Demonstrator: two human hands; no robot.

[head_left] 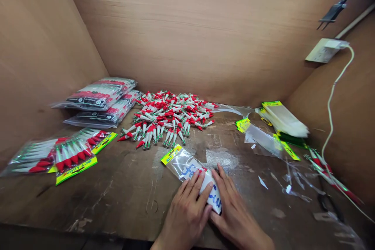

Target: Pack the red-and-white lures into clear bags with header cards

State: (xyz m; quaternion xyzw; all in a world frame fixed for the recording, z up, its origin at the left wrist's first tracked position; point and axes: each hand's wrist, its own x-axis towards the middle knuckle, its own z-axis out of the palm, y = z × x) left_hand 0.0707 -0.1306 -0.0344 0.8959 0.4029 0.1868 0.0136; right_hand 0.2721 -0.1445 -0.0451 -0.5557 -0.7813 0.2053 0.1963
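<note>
The blue-lettered white packet (215, 199), situated at two o'clock from the left hand (187, 203) and ten from the right hand (233, 203), is touched by both with fingers extended, any pinch being indiscernible, its long axis aligned from eleven toward five o'clock.

A dark brown tabletop (117, 203), its surface scuffed and patchy, carries a loose heap of red-and-white lures (172, 117) toward the back wall. Left of it sit stacked clear bags (101, 97) and, nearer, filled packets (74, 154) with yellow headers. A yellow-topped clear packet (180, 164) lies front and centre. Rightward — flat sleeves (288, 119), plastic scraps (299, 181), a blurred black looped object (331, 206).
</note>
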